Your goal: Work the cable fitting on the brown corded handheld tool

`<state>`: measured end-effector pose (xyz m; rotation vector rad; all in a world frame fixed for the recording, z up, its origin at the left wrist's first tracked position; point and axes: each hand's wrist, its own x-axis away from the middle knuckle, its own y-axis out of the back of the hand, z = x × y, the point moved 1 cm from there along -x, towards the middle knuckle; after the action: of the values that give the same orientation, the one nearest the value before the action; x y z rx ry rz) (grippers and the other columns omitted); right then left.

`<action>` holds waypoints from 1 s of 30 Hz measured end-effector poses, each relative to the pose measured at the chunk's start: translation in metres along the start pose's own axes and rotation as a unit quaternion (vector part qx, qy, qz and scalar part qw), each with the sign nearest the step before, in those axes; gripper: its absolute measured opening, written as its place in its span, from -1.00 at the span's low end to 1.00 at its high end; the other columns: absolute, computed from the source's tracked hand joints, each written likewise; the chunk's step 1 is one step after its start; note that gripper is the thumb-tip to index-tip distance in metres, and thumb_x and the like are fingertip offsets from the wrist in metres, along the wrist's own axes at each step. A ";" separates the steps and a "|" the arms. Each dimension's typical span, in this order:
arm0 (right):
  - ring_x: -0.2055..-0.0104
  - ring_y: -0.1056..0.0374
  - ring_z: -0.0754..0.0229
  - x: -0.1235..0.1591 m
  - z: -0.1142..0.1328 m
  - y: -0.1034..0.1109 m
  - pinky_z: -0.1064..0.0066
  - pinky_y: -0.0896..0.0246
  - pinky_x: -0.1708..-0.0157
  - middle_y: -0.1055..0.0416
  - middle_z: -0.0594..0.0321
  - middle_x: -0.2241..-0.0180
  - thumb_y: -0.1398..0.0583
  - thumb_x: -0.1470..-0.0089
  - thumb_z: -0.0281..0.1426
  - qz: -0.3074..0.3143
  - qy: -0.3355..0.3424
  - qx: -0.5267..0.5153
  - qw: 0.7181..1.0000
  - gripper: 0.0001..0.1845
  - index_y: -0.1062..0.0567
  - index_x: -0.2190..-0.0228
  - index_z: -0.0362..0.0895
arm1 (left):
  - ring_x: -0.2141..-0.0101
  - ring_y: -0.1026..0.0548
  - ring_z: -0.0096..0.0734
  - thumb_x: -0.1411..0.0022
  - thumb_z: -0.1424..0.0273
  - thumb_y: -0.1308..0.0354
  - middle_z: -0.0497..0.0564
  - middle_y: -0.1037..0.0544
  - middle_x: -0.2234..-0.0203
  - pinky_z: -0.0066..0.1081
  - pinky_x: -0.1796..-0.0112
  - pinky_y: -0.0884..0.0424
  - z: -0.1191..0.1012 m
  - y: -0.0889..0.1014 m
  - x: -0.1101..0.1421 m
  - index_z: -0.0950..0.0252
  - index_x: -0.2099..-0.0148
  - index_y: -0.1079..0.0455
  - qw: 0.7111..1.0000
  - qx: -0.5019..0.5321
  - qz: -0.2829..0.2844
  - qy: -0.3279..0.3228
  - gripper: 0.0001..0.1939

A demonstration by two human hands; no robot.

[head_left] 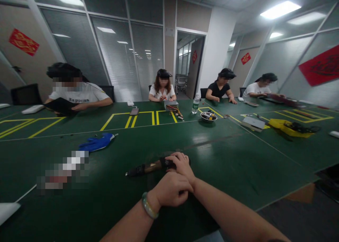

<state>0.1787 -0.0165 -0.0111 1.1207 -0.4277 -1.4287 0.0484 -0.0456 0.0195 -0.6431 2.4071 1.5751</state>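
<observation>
A long dark electric screwdriver [152,166] with a brownish middle and a small metal tip lies on the green table, its tip pointing left. My right hand [181,166] rests over its thicker right end, with fingers bent around the body. Crossing in front is my left hand [172,189], with a pale green bangle [149,206] on its wrist. Its fingers are curled in and lie against my right wrist, and I see nothing held in them. The underside of the right hand's grip is hidden.
A blue glove [97,142] and a pixelated item [63,171] lie to the left. Across the table [238,171] are a bottle [196,103], a metal bowl [208,117] of small parts, a yellow tray [291,128] and several seated people.
</observation>
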 end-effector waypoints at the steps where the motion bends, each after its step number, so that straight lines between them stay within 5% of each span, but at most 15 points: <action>1: -0.08 -0.19 0.05 0.000 -0.001 0.001 0.15 0.02 -0.09 -0.31 0.25 -0.02 -0.30 -0.07 -0.36 0.006 -0.003 -0.007 1.000 -0.51 -0.41 -0.04 0.16 | 0.25 -0.52 -0.32 -0.19 0.49 -0.04 -0.01 -0.58 0.28 -0.30 0.14 -0.37 0.000 0.001 0.000 0.20 0.14 -0.48 1.000 0.000 -0.016 0.007 -0.75; 5: -0.18 -0.13 0.05 0.003 -0.001 0.006 0.12 0.08 -0.17 -0.20 0.25 -0.17 -0.20 -0.13 -0.39 0.001 -0.006 -0.045 0.999 -0.53 -0.39 -0.08 0.17 | 0.15 -0.47 -0.24 -0.27 0.44 0.01 0.08 -0.53 0.21 -0.21 0.06 -0.37 0.007 0.010 0.002 0.23 0.03 -0.42 0.985 -0.056 -0.138 0.093 -0.73; 8: -0.17 -0.15 0.02 0.007 -0.001 0.019 0.14 0.02 -0.17 -0.21 0.18 -0.16 -0.19 -0.14 -0.33 -0.117 -0.050 -0.092 0.988 -0.56 -0.40 -0.08 0.06 | 0.02 -0.42 -0.20 -0.30 0.42 0.03 0.12 -0.47 0.06 -0.16 -0.06 -0.32 0.020 0.016 0.004 0.24 -0.15 -0.28 0.948 -0.116 -0.234 0.180 -0.62; 11: 0.00 -0.28 0.05 0.016 -0.008 0.036 0.22 -0.16 -0.03 -0.35 0.12 0.04 -0.12 -0.19 -0.30 -0.205 -0.145 -0.107 0.962 -0.72 -0.47 0.09 -0.08 | -0.12 -0.32 -0.16 -0.32 0.38 0.03 0.11 -0.38 -0.10 -0.13 -0.14 -0.26 0.034 0.016 0.007 0.23 -0.26 -0.14 0.924 -0.159 -0.250 0.241 -0.53; 14: 0.19 -0.33 0.08 0.032 -0.019 0.049 0.26 -0.23 0.14 -0.38 0.16 0.23 -0.12 -0.19 -0.23 -0.137 -0.198 -0.061 0.969 -0.77 -0.49 0.28 -0.10 | -0.17 -0.28 -0.13 -0.34 0.33 0.01 0.08 -0.34 -0.15 -0.08 -0.14 -0.25 0.045 0.010 0.008 0.19 -0.27 -0.14 0.924 -0.179 -0.202 0.270 -0.52; 18: 0.27 -0.35 0.10 0.051 -0.023 0.054 0.29 -0.23 0.24 -0.37 0.18 0.26 -0.23 -0.08 -0.09 0.011 -0.171 0.020 0.985 -0.69 -0.52 0.32 -0.07 | -0.18 -0.26 -0.09 -0.33 0.29 -0.02 0.08 -0.33 -0.17 -0.04 -0.16 -0.20 0.051 0.002 0.008 0.19 -0.26 -0.19 0.932 -0.197 -0.151 0.264 -0.53; 22: 0.31 -0.36 0.15 0.049 -0.025 0.055 0.35 -0.20 0.30 -0.42 0.23 0.29 -0.31 0.02 -0.26 0.079 -0.136 0.037 0.987 -0.83 -0.53 0.36 -0.06 | -0.15 -0.30 -0.09 -0.35 0.27 -0.01 0.07 -0.36 -0.14 -0.06 -0.12 -0.22 0.050 0.001 0.007 0.16 -0.25 -0.21 0.936 -0.202 -0.133 0.255 -0.55; 26: 0.41 -0.38 0.22 0.033 -0.042 0.055 0.43 -0.18 0.41 -0.47 0.31 0.44 -0.25 -0.06 -0.27 0.172 -0.132 -0.151 0.965 -0.85 -0.49 0.35 -0.09 | -0.06 -0.34 -0.14 -0.37 0.27 0.03 0.09 -0.40 -0.07 -0.12 -0.03 -0.29 0.047 0.004 0.004 0.17 -0.26 -0.20 0.932 -0.209 -0.132 0.266 -0.56; 30: 0.45 -0.37 0.25 0.028 -0.061 0.050 0.45 -0.21 0.41 -0.47 0.29 0.50 -0.31 0.01 -0.16 0.155 -0.164 -0.382 0.896 -0.66 -0.43 0.36 -0.16 | 0.05 -0.37 -0.16 -0.37 0.27 0.03 0.10 -0.42 0.05 -0.17 0.08 -0.32 0.042 0.008 -0.001 0.20 -0.21 -0.27 0.922 -0.239 -0.130 0.277 -0.60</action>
<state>0.2612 -0.0314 -0.0098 0.1625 -0.2210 -1.3136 0.0430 -0.0049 0.0092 -1.6205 2.1138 2.0813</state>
